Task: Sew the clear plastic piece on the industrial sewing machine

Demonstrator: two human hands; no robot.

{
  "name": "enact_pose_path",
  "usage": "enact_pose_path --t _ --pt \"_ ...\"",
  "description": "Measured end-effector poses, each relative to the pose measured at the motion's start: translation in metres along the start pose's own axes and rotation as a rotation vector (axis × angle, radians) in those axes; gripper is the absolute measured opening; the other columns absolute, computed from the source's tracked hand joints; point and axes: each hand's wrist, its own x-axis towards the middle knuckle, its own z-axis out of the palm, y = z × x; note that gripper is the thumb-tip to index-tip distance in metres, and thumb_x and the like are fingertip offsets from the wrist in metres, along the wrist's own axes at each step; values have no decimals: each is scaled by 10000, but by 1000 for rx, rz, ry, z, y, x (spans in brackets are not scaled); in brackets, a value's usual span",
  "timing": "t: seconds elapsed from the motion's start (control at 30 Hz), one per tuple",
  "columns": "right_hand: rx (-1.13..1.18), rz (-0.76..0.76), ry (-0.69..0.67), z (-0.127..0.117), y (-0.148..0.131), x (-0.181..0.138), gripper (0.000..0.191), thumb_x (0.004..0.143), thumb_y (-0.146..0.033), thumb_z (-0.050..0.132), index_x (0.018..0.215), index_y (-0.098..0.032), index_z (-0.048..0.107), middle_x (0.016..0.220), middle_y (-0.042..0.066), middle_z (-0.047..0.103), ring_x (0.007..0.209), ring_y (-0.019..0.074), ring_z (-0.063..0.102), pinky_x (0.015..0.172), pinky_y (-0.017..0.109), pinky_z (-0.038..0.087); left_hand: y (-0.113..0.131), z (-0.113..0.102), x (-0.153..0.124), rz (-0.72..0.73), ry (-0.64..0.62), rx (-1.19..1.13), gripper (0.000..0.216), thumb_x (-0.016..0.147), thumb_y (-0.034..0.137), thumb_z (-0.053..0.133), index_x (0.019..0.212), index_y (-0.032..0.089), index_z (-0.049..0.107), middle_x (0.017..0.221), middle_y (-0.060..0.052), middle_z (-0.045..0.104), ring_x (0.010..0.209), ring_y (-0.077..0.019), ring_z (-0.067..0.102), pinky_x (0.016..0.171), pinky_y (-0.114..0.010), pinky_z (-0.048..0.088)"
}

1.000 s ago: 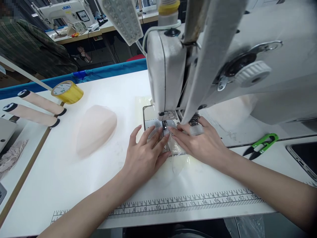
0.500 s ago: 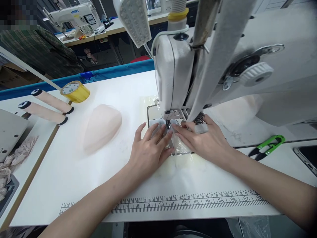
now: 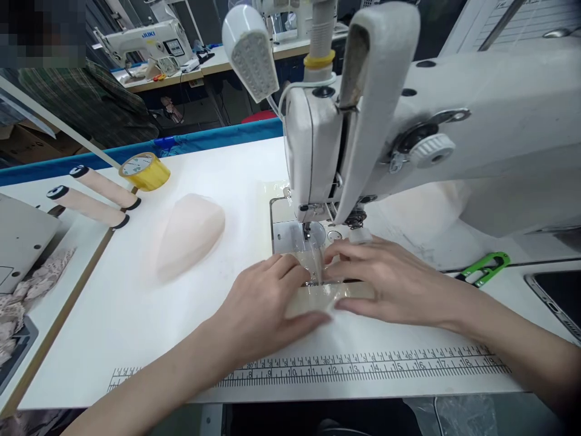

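A thin, see-through piece of fabric (image 3: 314, 257) runs from under the presser foot (image 3: 307, 230) toward me, hard to tell from the shiny film on the table. My left hand (image 3: 267, 300) is left of it, fingers curled onto its edge and thumb stretched below. Across from it, my right hand (image 3: 381, 275) has bent fingers at the fabric's right side, its thumb pointing at the left thumb. Both hands rest low in front of the metal needle plate (image 3: 284, 233) of the white sewing machine (image 3: 313, 139). The fingertips' exact hold is partly hidden.
A pale moulded cup (image 3: 190, 236) lies left on the table. Beyond it stand two thread cones (image 3: 91, 209) and yellow tape (image 3: 147, 172). Green snips (image 3: 488, 269) and a phone (image 3: 556, 297) lie right. A ruler (image 3: 318, 370) marks the front edge. Another person (image 3: 91, 100) sits far left.
Both hands have drawn back from the needle toward me, uncovering the presser foot and the fabric strip. My left fingers, spread before, are now curled. The camera view has shifted slightly.
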Motion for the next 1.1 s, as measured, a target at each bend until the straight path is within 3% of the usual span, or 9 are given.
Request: enact_pose_path --t 0.1,0.2,0.33,0.4,0.5,0.63,0.73,0.93,1.1 --pt "131 59 -114 -4 -3 -2 70 924 -219 602 924 -221 672 1046 16 630 829 165 617 704 288 475 9 -1 -7 -1 -157 75 356 731 356 742 971 157 571 979 -70 604 837 -238 563 645 -361 504" --pt "165 126 -93 0 -5 0 175 988 -201 494 867 -206 620 898 -2 633 709 145 599 588 262 443 7 14 -6 28 -92 261 160 760 40 548 871 156 548 875 -59 584 782 -220 535 646 -345 476" --pt "193 202 1 6 -8 3 103 990 -241 506 947 -199 590 821 -11 619 659 149 581 561 264 432 -6 27 6 -24 -35 148 284 751 -60 344 741 177 499 715 -18 541 649 -166 482 560 -273 396" --pt "184 209 7 8 -8 3 46 947 -205 562 958 -191 604 850 -3 623 667 147 584 552 258 427 -10 24 13 -99 -35 -50 294 715 -57 312 705 178 489 697 -8 533 632 -145 476 539 -244 369" --pt "85 178 89 12 -5 2 149 923 -130 540 985 -193 660 885 10 634 667 141 595 529 246 412 -15 14 22 -210 -19 -271 299 764 -5 319 794 168 561 746 -5 580 632 -126 505 563 -232 390" --pt "-90 141 376 15 0 4 251 980 -175 445 957 -191 694 897 26 652 590 113 560 446 235 330 -23 2 33 -231 -43 -263 259 930 261 433 1038 160 646 880 -39 618 708 -147 569 606 -259 434" --pt "-100 164 481 17 4 8 362 1014 -250 406 767 -167 657 763 13 627 526 97 499 430 236 283 -33 -2 41 -183 -145 -238 312 921 418 527 869 160 694 828 -38 570 660 -134 551 562 -262 413" --pt "-72 211 473 17 3 13 425 1007 -287 416 637 -169 588 570 -20 541 437 90 405 426 248 233 -44 -4 43 -93 -149 -329 387 951 314 476 643 153 645 713 -21 462 578 -99 449 539 -275 380" --pt "-128 62 366 14 -3 5 244 950 -186 500 801 -189 693 731 5 665 640 163 555 583 295 390 -38 7 26 -15 -124 -295 315 962 259 439 813 170 702 819 -37 512 636 -100 502 557 -247 444"
